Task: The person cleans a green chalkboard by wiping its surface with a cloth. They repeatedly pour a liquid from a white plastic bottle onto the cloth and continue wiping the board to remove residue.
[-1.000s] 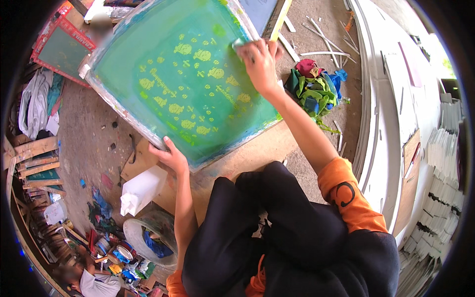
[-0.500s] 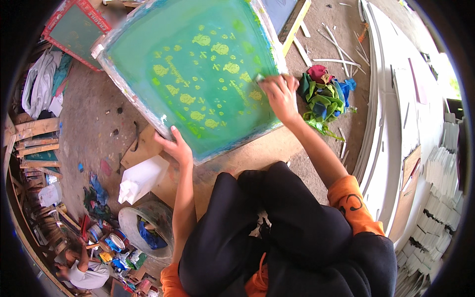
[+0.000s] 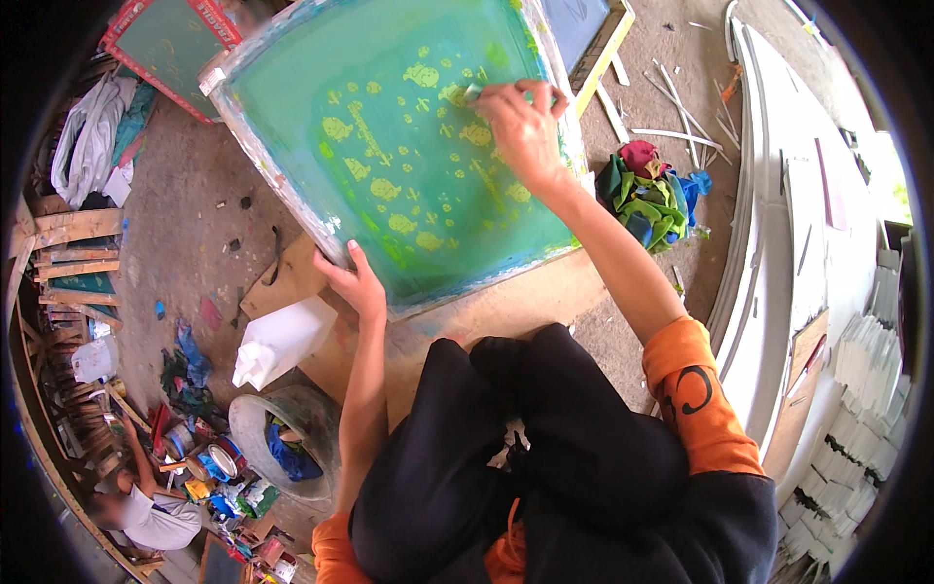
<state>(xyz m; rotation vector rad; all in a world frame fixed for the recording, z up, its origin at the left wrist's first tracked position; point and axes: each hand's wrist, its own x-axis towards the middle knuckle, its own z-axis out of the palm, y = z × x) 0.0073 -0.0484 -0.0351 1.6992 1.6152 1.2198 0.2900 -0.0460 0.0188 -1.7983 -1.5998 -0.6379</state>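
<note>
Where the framed printing screen [image 3: 389, 146] leans tilted over a wooden board [image 3: 506, 311] on the dirt floor [image 3: 185, 195], its green mesh dotted with yellow motifs, both hands are on it. Left hand [image 3: 358, 282]: clasped on the near lower edge of the frame, fingers curled over the rim, steadying it. Right hand [image 3: 520, 122]: on the mesh toward the upper right side, fingers closed on a small pale item [image 3: 474, 92], pressed against the mesh; whether it is a rag or a sponge cannot be told. Relation: the unworked mesh lies to the left of and below the right hand, toward the left hand; the frame's long axis runs from the near lower edge away toward the top of the view, slanted; the right hand is the nearer one to the yellow motifs, the left stays at the rim. Adjacent: a white plastic jug [image 3: 282, 341] lying just beside the board, to the left; a bundle of coloured rags [image 3: 652, 195] on the floor right of the screen; a second, red-framed screen [image 3: 170, 44] at far left.
</note>
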